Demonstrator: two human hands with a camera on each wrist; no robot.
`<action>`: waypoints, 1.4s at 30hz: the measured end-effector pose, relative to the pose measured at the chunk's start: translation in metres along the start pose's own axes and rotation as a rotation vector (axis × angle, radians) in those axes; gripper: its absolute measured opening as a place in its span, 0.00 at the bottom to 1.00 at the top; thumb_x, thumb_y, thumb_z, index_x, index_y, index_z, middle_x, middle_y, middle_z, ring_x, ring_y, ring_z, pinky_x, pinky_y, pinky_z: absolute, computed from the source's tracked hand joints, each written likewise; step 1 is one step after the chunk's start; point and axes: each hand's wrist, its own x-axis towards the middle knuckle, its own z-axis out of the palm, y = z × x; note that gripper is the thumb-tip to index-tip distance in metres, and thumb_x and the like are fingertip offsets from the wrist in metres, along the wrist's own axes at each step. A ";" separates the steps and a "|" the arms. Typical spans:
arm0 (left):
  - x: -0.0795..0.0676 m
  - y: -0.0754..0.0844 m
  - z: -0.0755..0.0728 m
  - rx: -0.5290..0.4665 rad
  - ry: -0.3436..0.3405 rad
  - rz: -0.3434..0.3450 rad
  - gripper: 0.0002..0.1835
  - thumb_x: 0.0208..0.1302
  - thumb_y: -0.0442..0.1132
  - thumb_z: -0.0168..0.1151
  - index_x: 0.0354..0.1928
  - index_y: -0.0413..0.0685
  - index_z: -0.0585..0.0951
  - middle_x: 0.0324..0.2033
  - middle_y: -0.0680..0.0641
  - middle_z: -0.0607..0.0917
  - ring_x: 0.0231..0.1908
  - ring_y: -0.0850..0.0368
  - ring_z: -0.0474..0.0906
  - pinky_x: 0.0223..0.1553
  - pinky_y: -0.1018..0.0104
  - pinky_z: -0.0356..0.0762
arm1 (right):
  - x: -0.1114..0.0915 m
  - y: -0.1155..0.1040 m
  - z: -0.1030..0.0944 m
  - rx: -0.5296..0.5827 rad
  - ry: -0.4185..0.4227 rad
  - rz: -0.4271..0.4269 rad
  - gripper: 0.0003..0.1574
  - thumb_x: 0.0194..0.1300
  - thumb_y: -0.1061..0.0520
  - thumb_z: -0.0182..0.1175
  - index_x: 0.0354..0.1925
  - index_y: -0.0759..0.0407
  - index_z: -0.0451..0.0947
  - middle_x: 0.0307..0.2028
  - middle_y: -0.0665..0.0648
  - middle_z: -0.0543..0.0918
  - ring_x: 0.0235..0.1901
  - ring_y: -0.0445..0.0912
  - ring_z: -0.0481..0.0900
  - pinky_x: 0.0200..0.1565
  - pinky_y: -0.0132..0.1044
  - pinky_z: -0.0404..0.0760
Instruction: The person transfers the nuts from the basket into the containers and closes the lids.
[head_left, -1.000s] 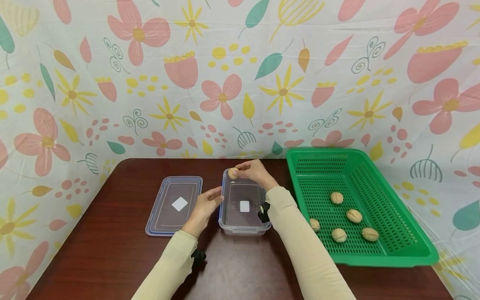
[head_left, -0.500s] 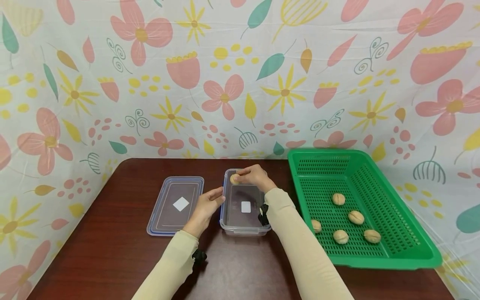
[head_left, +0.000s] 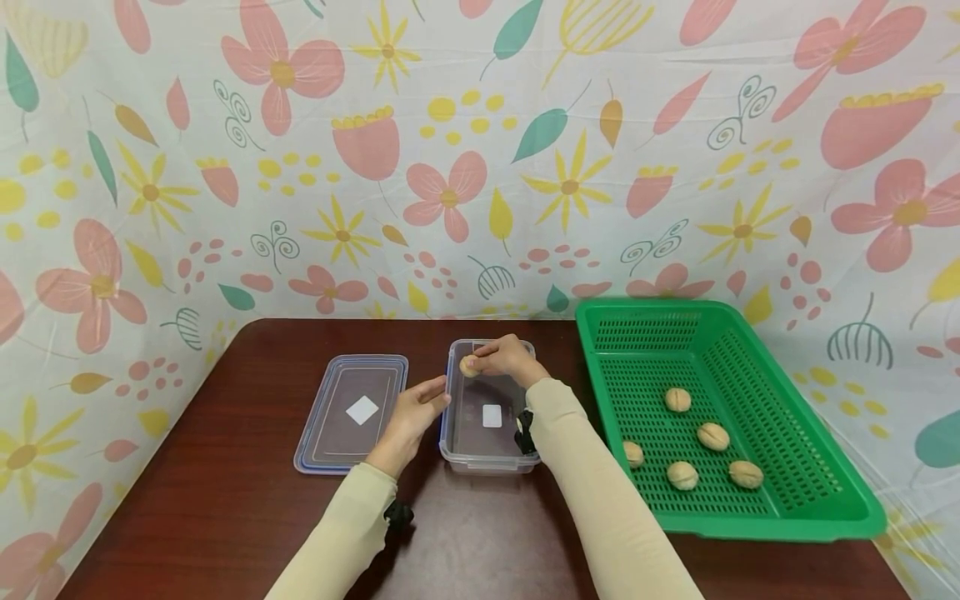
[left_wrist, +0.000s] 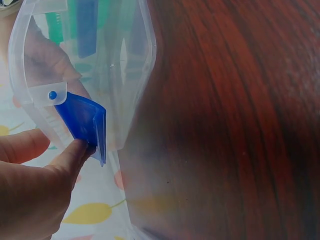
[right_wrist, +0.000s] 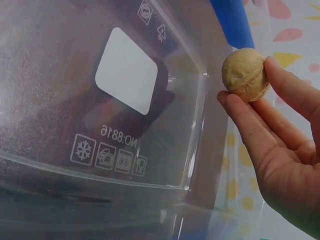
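My right hand (head_left: pixel 512 360) pinches a walnut (right_wrist: pixel 243 76) between thumb and fingertips, over the far part of a clear plastic food container (head_left: pixel 491 462). From the right wrist, the container's inside shows a white label (right_wrist: pixel 126 71) and raised markings, with the walnut above its wall. My left hand (head_left: pixel 408 418) is at the container's left side, its fingers fairly straight. Close up, one of its fingertips touches a blue latch flap (left_wrist: pixel 82 120) that hangs from the container's rim, while another finger lies by the outer wall.
A clear lid (head_left: pixel 337 442) with a blue edge lies on the dark wooden table (head_left: pixel 202 467) left of the container. At the right stands a green perforated basket (head_left: pixel 847 508) with several walnuts (head_left: pixel 713 436) in it. A flower-patterned sheet (head_left: pixel 450 100) hangs behind.
My right hand has come slightly nearer over the container, with the walnut moving from its far left corner a little inward. My left hand stays at the side.
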 end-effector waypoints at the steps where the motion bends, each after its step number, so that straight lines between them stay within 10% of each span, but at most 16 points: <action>1: 0.000 0.000 0.000 0.002 -0.001 0.001 0.21 0.59 0.29 0.54 0.56 0.36 0.69 0.54 0.37 0.72 0.54 0.48 0.68 0.57 0.56 0.63 | 0.000 0.000 -0.001 -0.003 0.000 -0.001 0.22 0.50 0.61 0.65 0.45 0.68 0.76 0.46 0.63 0.77 0.38 0.49 0.80 0.45 0.43 0.76; 42: -0.003 0.003 0.000 -0.010 0.001 0.007 0.22 0.60 0.29 0.53 0.57 0.36 0.69 0.54 0.36 0.71 0.54 0.46 0.69 0.57 0.55 0.63 | -0.021 -0.039 -0.038 -0.201 -0.092 -0.132 0.22 0.56 0.57 0.61 0.49 0.63 0.73 0.43 0.60 0.79 0.45 0.56 0.76 0.48 0.46 0.74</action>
